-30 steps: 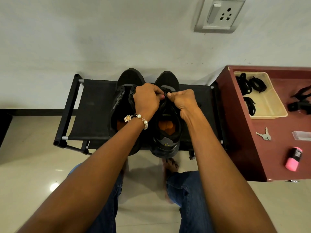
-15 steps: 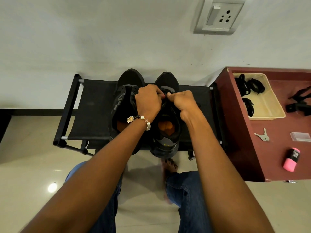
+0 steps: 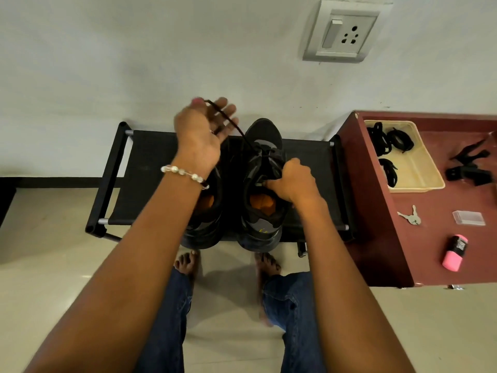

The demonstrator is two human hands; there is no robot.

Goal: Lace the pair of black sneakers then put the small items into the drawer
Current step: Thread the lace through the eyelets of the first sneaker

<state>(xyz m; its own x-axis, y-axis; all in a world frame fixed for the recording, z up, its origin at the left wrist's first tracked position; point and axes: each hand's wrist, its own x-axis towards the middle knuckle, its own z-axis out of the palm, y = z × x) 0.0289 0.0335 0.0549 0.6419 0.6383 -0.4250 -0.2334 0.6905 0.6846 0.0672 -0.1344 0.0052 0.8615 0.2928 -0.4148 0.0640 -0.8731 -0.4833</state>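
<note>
Running up and away from the right sneaker, a black lace is drawn taut toward the wall by the left hand, its line slanting leftward from the eyelets. That lace is draped over loosely spread fingers; whether it is pinched cannot be told. The collar and tongue are gripped by the right hand, fingers curled, so the sneaker is steadied on the black shoe rack. The left sneaker is seen just beside it, mostly hidden behind the forearm. Small items — keys, a pink roll — are left untouched on the table, well apart.
</note>
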